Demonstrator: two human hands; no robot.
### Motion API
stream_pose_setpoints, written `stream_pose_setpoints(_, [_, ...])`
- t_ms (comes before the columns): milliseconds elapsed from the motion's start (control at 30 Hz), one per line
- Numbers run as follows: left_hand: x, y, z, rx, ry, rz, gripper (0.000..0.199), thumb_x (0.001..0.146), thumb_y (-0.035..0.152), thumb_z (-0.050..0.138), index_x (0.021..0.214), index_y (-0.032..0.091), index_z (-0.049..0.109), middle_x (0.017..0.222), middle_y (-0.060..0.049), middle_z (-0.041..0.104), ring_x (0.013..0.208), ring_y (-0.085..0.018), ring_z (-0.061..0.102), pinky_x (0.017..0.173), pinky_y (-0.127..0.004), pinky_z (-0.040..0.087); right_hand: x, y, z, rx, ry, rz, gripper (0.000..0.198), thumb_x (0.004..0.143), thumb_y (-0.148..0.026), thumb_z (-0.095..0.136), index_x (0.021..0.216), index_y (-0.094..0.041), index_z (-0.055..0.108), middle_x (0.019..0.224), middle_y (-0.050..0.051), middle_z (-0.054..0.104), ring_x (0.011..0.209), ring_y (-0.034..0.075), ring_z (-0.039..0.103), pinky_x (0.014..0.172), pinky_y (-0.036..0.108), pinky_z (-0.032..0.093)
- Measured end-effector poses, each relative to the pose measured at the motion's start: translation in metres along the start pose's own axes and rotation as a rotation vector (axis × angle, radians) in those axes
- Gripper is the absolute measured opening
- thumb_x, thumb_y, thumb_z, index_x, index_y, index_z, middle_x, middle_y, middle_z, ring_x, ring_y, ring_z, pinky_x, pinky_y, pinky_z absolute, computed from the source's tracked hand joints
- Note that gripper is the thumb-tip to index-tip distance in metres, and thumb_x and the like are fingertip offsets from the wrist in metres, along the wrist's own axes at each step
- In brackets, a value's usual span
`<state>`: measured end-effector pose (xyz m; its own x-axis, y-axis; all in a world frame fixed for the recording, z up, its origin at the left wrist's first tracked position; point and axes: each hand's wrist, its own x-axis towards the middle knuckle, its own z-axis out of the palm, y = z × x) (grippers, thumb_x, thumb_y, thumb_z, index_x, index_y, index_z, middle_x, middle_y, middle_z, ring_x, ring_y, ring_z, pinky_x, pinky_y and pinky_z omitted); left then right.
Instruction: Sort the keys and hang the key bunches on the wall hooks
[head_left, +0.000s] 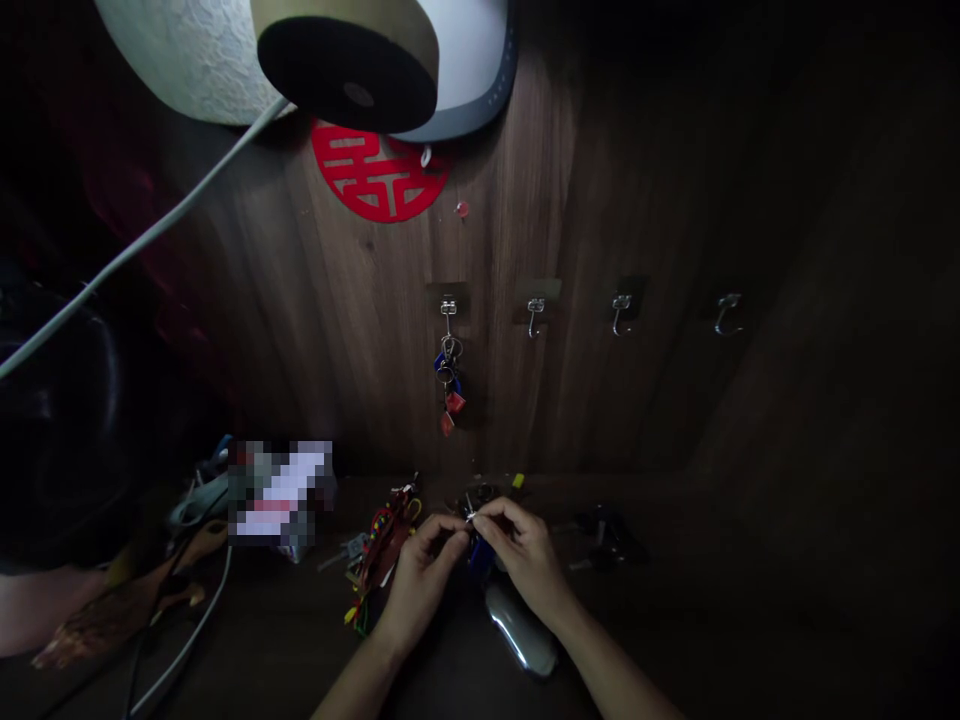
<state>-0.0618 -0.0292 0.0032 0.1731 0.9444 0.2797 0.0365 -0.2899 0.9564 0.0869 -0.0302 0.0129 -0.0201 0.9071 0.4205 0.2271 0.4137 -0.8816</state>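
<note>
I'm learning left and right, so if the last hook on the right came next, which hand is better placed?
Probably the right hand: it's nearer that hook, while the left hand is farther over on the other side. Both seem to pinch a small shiny thing, though.

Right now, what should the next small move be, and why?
I'd probably try a slight lift: the left hand and right hand meet at the fingertips around a small shiny piece, too dim to make out, while a blue item and a shiny oblong object lie close by.
</note>
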Motion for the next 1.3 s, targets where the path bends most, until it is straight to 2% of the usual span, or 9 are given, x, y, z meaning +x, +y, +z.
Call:
stream_pose_setpoints(233, [0.003,-0.001,-0.004,-0.009,0.051,0.033,0.019,0.078,0.037,0.060,0.075,0.019,0.064,0.074,0.000,0.061,0.076,-0.016,0.056,0.073,-0.024,0.044,0.002,0.002,0.002,0.028,0.001,-0.008,0.027,0.081,-0.041,0.054,0.069,-0.017,0.061,0.061,-0.001,0.053,0.060,0.013,0.048,0.057,0.022,0.038])
stream_pose_setpoints(400, [0.011,0.012,-0.008,-0.101,0.130,-0.004,0.024,0.074,0.042,0.063,0.068,0.019,0.063,0.082,-0.002,0.062,0.083,-0.017,0.055,0.078,-0.025,0.043,0.006,0.011,0.001,0.061,0.074,0.034,0.031,0.080,-0.046,0.052,0.069,-0.017,0.058,0.060,-0.002,0.051,0.059,0.013,0.047,0.055,0.022,0.038])
stream_pose_setpoints(533, [0.017,0.023,-0.014,-0.195,0.141,-0.074,0.025,0.074,0.043,0.064,0.078,0.019,0.069,0.101,-0.004,0.066,0.092,-0.019,0.057,0.081,-0.026,0.043,0.010,0.020,0.000,0.071,0.141,0.064,0.034,0.078,-0.050,0.054,0.066,-0.017,0.058,0.057,-0.002,0.049,0.056,0.012,0.045,0.051,0.021,0.035])
stream_pose_setpoints(633, [0.022,0.033,-0.018,-0.253,0.107,-0.091,0.026,0.073,0.043,0.065,0.076,0.017,0.069,0.116,-0.008,0.063,0.093,-0.021,0.059,0.078,-0.026,0.044,0.012,0.024,0.000,0.071,0.158,0.064,0.037,0.076,-0.052,0.054,0.064,-0.017,0.058,0.057,-0.002,0.050,0.055,0.012,0.046,0.051,0.021,0.035])
stream_pose_setpoints(767, [0.030,0.047,-0.022,-0.317,0.099,-0.083,0.028,0.069,0.044,0.069,0.072,0.015,0.067,0.109,-0.010,0.067,0.082,-0.020,0.063,0.069,-0.026,0.047,0.012,0.027,0.000,0.067,0.168,0.077,0.038,0.075,-0.053,0.054,0.064,-0.018,0.059,0.054,-0.003,0.049,0.052,0.012,0.045,0.049,0.021,0.034])
stream_pose_setpoints(933, [0.039,0.063,-0.022,-0.336,0.115,-0.088,0.029,0.067,0.037,0.071,0.088,0.017,0.067,0.106,-0.007,0.068,0.077,-0.016,0.064,0.063,-0.022,0.048,0.012,0.029,0.000,0.058,0.158,0.068,0.035,0.076,-0.051,0.054,0.065,-0.017,0.060,0.056,-0.002,0.050,0.054,0.012,0.046,0.051,0.021,0.035])
stream_pose_setpoints(1033, [0.046,0.069,-0.021,-0.290,0.140,-0.031,0.026,0.068,0.033,0.071,0.089,0.018,0.067,0.102,-0.005,0.069,0.081,-0.016,0.063,0.067,-0.023,0.048,0.012,0.030,-0.001,0.043,0.146,0.065,0.034,0.077,-0.049,0.053,0.067,-0.017,0.060,0.056,-0.002,0.052,0.054,0.012,0.046,0.051,0.021,0.035])
stream_pose_setpoints(1167, [0.060,0.074,-0.020,-0.191,0.171,0.125,0.018,0.072,0.030,0.066,0.086,0.017,0.066,0.092,-0.003,0.070,0.087,-0.016,0.062,0.077,-0.024,0.047,0.012,0.031,-0.002,0.015,0.149,0.054,0.036,0.077,-0.050,0.052,0.065,-0.017,0.060,0.055,-0.002,0.051,0.054,0.012,0.046,0.050,0.021,0.035])
stream_pose_setpoints(1300, [0.073,0.081,-0.017,-0.172,0.223,0.242,0.021,0.076,0.029,0.063,0.094,0.019,0.057,0.093,-0.003,0.071,0.090,-0.016,0.064,0.083,-0.028,0.047,0.012,0.034,-0.001,-0.004,0.137,0.038,0.036,0.079,-0.049,0.051,0.067,-0.017,0.060,0.057,-0.002,0.052,0.056,0.012,0.047,0.052,0.021,0.036])
